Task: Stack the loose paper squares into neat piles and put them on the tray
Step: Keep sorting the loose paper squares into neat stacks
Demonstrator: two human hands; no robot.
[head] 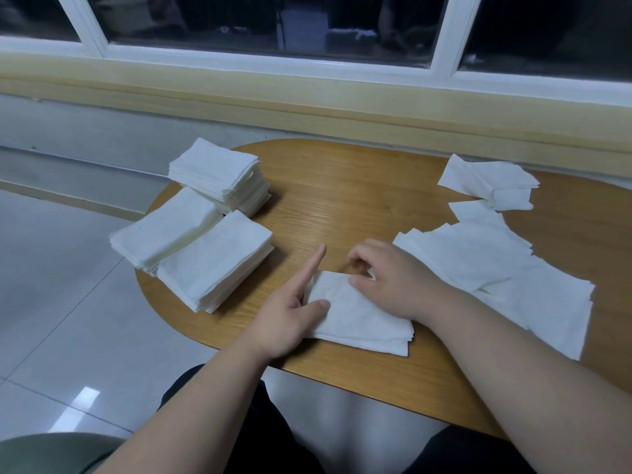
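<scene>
A thin pile of white paper squares point(362, 319) lies at the near edge of the wooden tray-like table top point(349, 200). My left hand point(290, 309) presses flat against the pile's left edge, fingers straight, thumb on the top sheet. My right hand point(386, 278) rests on the pile's far right corner, fingertips curled onto the paper. Three neat stacks stand at the left: a far one point(219, 172), a middle one point(164, 230) and a near one point(215, 258). Loose squares point(485, 265) lie spread on the right, and a few more point(492, 183) at the far right.
The wooden top has a rounded left end, with grey floor tiles point(51, 285) beyond it. A yellow ledge point(307, 100) and a window run along the back. My dark-trousered knees point(260, 422) sit under the near edge.
</scene>
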